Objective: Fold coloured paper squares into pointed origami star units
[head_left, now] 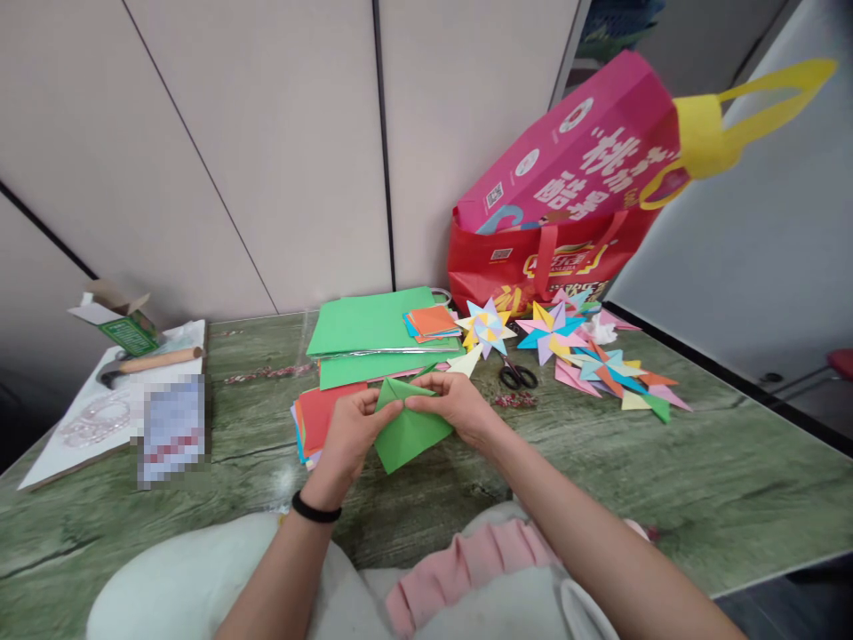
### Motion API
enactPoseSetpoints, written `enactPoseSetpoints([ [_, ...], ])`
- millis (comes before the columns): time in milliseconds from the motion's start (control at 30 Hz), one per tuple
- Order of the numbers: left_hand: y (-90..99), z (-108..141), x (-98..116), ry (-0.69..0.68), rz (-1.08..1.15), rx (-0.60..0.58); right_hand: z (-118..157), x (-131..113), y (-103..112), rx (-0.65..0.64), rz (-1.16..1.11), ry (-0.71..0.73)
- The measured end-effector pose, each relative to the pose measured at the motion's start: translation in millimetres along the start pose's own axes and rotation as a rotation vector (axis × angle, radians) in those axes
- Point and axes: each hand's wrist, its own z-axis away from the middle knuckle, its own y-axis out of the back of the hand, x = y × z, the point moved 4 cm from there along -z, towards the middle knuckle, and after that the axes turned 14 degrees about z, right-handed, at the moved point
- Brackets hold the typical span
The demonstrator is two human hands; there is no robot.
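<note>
A green sheet of origami paper (410,437), creased and partly folded, is held between both hands above the table. My left hand (351,428) pinches its left side, thumb on top. With thumb and fingers closed, my right hand (457,404) grips the upper right edge, and the two thumb tips nearly meet at the middle. Just left of the paper, partly behind my left hand, lies a stack of coloured paper squares (323,413) with red on top. Behind the hands are large green sheets (373,322) and a smaller stack topped with orange (432,321).
Folded paper stars (552,332) and loose folded pieces lie to the right, near black-handled scissors (518,373). A red bag (493,267) holding a pink box (573,151) stands behind them. On the left, a hammer (160,360) rests on a white board (50,452) beside an open small box (130,331).
</note>
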Motion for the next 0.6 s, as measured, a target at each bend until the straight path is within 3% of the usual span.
enactPoseSetpoints([
  [300,-2.2,2.0,3.2,-0.023,-0.031,0.037,0.0,0.0,-0.6,-0.037,0.011,0.016],
  [600,-4.8,3.3,7.0,-0.074,-0.349,-0.044,0.1,-4.8,-2.9,-0.078,0.087,0.133],
])
